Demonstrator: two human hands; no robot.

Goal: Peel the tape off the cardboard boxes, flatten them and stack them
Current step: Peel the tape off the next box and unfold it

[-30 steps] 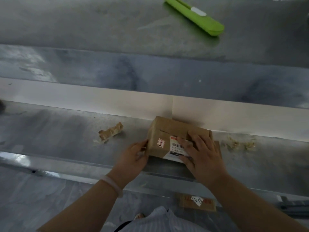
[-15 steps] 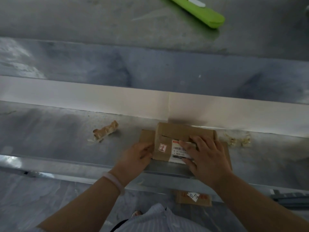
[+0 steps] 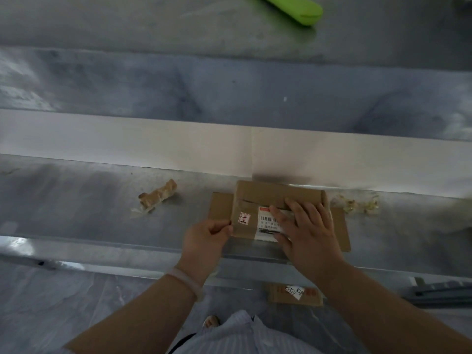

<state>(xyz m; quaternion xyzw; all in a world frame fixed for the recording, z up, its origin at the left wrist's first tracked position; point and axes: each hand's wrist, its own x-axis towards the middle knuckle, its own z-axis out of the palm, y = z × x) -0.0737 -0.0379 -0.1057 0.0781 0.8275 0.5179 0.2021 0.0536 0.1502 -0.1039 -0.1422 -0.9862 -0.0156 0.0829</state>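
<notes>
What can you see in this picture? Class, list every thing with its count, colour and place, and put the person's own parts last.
Cardboard box: one, brown, pressed flat on the lower metal shelf, flaps spread left and right.
Shipping label: one, white, on the box, partly under the right hand.
Small sticker: one, white and red, on the box's left part.
Tape wad: one, tan, on the shelf left of the box.
Tape scraps: a few, pale, right of the box.
Green tool: one, on the upper surface.
Second cardboard piece: one, brown, below the shelf edge.
Metal shelf: one, grey.
Left hand: pinching the box's left edge.
Right hand: flat on the box.
</notes>
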